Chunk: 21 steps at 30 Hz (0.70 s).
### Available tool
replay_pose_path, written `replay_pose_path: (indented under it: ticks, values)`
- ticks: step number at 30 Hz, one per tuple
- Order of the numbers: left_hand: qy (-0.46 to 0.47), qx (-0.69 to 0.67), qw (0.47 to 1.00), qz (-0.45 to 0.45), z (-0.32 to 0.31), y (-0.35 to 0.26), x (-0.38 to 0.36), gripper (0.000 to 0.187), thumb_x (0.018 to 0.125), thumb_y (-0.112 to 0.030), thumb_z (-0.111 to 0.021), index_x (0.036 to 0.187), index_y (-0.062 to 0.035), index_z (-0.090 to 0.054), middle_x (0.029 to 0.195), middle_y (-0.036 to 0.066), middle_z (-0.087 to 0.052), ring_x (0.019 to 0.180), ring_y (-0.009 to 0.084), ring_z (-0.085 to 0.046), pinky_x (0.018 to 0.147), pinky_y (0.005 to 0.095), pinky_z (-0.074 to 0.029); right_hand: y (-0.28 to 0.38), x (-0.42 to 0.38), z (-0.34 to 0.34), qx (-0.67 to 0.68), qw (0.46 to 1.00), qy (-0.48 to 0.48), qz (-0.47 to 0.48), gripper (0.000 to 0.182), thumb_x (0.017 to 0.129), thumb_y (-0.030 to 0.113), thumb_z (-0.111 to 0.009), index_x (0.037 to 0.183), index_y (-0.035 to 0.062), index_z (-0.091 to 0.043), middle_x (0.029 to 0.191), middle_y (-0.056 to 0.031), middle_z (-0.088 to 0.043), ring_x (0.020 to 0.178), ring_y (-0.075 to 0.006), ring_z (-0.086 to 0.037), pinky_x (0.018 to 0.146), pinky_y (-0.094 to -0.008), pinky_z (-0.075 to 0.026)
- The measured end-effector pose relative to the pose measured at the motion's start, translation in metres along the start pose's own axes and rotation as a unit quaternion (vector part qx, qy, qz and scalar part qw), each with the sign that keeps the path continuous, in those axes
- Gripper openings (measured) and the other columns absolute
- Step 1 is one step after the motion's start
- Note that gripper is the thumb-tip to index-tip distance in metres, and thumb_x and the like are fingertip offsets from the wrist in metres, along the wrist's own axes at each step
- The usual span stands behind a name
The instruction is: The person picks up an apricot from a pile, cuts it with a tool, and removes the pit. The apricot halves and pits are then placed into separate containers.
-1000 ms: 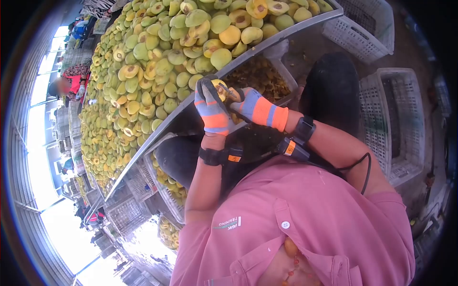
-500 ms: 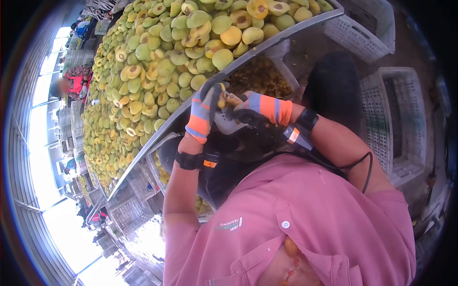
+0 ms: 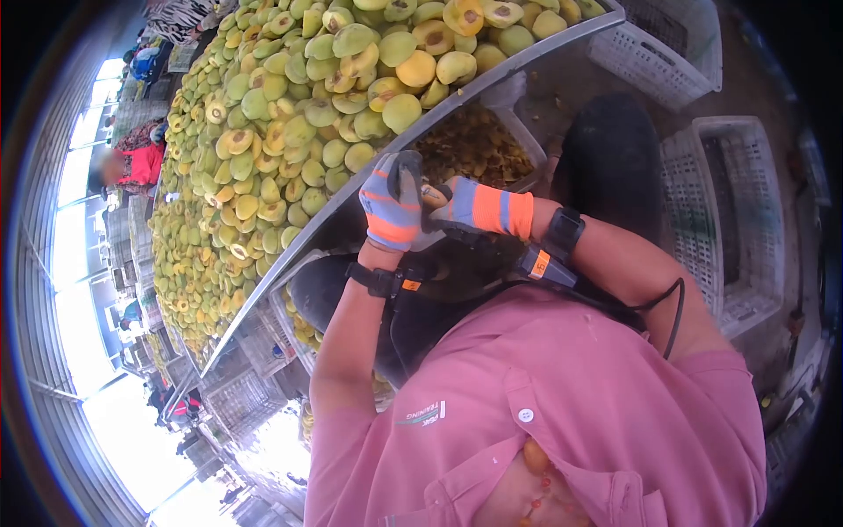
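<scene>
My left hand [image 3: 392, 204], in a grey glove with orange bands, is raised at the metal rim of the fruit table. Its fingers are curled closed, and whatever lies inside them is hidden. Close beside it, my right hand [image 3: 479, 209], in a matching glove, is closed around a small tan piece [image 3: 432, 196] that pokes out towards the left hand. The kind of that piece is too small to make out. Past the rim lies a big heap of halved yellow-green stone fruits [image 3: 299, 132], some with brown pit hollows facing up.
Below the rim [image 3: 492, 86] is a container of brown scraps [image 3: 479, 145]. White plastic crates stand at the right [image 3: 755, 220] and upper right [image 3: 654, 61]. A black cable [image 3: 672, 316] hangs by my right arm. A person in red [image 3: 140, 162] is across the heap.
My left hand has turned and moved slightly right and down, its fingers curling in. The yellow fruit that showed between the hands is out of sight. My right hand has shifted only slightly.
</scene>
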<state>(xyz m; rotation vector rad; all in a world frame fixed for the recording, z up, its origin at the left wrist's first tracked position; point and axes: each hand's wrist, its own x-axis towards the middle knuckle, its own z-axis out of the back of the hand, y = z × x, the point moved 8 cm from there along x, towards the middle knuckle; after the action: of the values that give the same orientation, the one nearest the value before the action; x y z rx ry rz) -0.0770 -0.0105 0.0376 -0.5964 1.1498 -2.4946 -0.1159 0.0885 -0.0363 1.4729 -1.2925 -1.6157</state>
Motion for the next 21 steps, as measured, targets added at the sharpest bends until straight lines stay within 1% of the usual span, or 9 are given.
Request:
replay_pose_path:
  ticks: [4, 7, 8, 11, 14, 16, 18, 20, 21]
  values:
    - [0.032, -0.149, 0.976, 0.154, -0.018, 0.047, -0.006, 0.028, 0.098, -0.018, -0.044, 0.100, 0.0003, -0.065, 0.081, 0.004, -0.063, 0.075, 0.0124, -0.059, 0.061, 0.0278, -0.047, 0.001, 0.002, 0.004, -0.042, 0.999, 0.005, 0.005, 0.029, 0.076, 0.024, -0.070, 0.090, -0.0011, -0.067, 0.069, -0.0087, -0.063, 0.061, -0.0144, -0.057, 0.056, -0.0319, -0.046]
    - [0.031, -0.365, 0.870, 0.329, -0.032, 0.079, -0.016, 0.025, 0.097, -0.018, -0.049, 0.101, -0.0004, -0.065, 0.080, 0.004, -0.062, 0.071, 0.0116, -0.058, 0.061, 0.0263, -0.046, -0.003, 0.005, 0.002, -0.028, 0.998, 0.042, 0.025, 0.022, 0.077, 0.021, -0.067, 0.087, 0.0007, -0.067, 0.066, -0.0075, -0.061, 0.058, -0.0150, -0.055, 0.055, -0.0311, -0.045]
    - [0.029, -0.347, 0.886, 0.307, -0.030, 0.078, -0.016, 0.024, 0.096, -0.018, -0.049, 0.100, -0.0002, -0.065, 0.079, 0.004, -0.062, 0.070, 0.0115, -0.057, 0.061, 0.0259, -0.046, -0.005, 0.007, 0.001, -0.014, 0.997, 0.056, 0.044, 0.020, 0.077, 0.020, -0.066, 0.084, 0.0015, -0.067, 0.064, -0.0068, -0.060, 0.057, -0.0153, -0.054, 0.054, -0.0307, -0.044]
    - [0.058, -0.267, 0.940, 0.207, -0.021, 0.052, -0.011, 0.022, 0.094, -0.016, -0.051, 0.098, 0.0006, -0.066, 0.078, 0.005, -0.063, 0.070, 0.0121, -0.058, 0.061, 0.0253, -0.046, 0.023, -0.013, -0.012, -0.238, 0.861, 0.163, 0.420, 0.017, 0.080, 0.018, -0.066, 0.085, 0.0024, -0.067, 0.066, -0.0036, -0.060, 0.057, -0.0142, -0.054, 0.055, -0.0303, -0.045]
    - [0.106, -0.148, 0.982, 0.049, -0.004, -0.004, -0.001, 0.021, 0.093, -0.013, -0.052, 0.094, 0.0016, -0.066, 0.079, 0.006, -0.064, 0.070, 0.0140, -0.059, 0.063, 0.0266, -0.047, 0.012, -0.018, -0.010, 0.065, 0.954, 0.261, 0.135, 0.015, 0.085, 0.017, -0.064, 0.087, 0.0022, -0.066, 0.069, -0.0001, -0.059, 0.057, -0.0131, -0.054, 0.054, -0.0287, -0.045]
    - [0.092, -0.074, 0.992, -0.037, 0.005, -0.034, -0.001, 0.019, 0.091, -0.012, -0.054, 0.091, 0.0023, -0.067, 0.080, 0.006, -0.066, 0.069, 0.0145, -0.059, 0.064, 0.0277, -0.048, 0.025, -0.029, -0.024, 0.092, 0.941, 0.265, 0.188, 0.016, 0.087, 0.017, -0.062, 0.091, 0.0013, -0.065, 0.071, -0.0002, -0.058, 0.058, -0.0116, -0.054, 0.052, -0.0274, -0.044]
    - [0.058, -0.090, 0.994, -0.015, 0.014, -0.057, -0.003, 0.020, 0.092, -0.013, -0.053, 0.091, 0.0022, -0.067, 0.080, 0.007, -0.065, 0.070, 0.0140, -0.058, 0.065, 0.0270, -0.048, 0.029, -0.038, -0.035, 0.226, 0.905, 0.336, 0.128, 0.018, 0.089, 0.017, -0.061, 0.095, 0.0000, -0.063, 0.072, -0.0007, -0.057, 0.058, -0.0105, -0.054, 0.050, -0.0261, -0.043]
    - [0.019, -0.117, 0.993, -0.002, 0.017, -0.059, -0.006, 0.022, 0.093, -0.014, -0.052, 0.090, 0.0022, -0.067, 0.080, 0.007, -0.065, 0.070, 0.0137, -0.058, 0.065, 0.0265, -0.047, 0.028, -0.054, -0.049, 0.445, 0.774, 0.448, -0.057, 0.020, 0.091, 0.017, -0.059, 0.099, -0.0018, -0.061, 0.072, -0.0017, -0.056, 0.059, -0.0099, -0.054, 0.050, -0.0250, -0.043]
    - [-0.002, -0.134, 0.991, -0.001, 0.018, -0.058, -0.005, 0.024, 0.094, -0.015, -0.051, 0.090, 0.0022, -0.067, 0.080, 0.007, -0.065, 0.070, 0.0136, -0.058, 0.065, 0.0263, -0.047, 0.028, -0.055, -0.052, 0.473, 0.755, 0.448, -0.067, 0.021, 0.091, 0.017, -0.059, 0.100, -0.0018, -0.060, 0.072, -0.0021, -0.056, 0.059, -0.0098, -0.054, 0.049, -0.0247, -0.043]
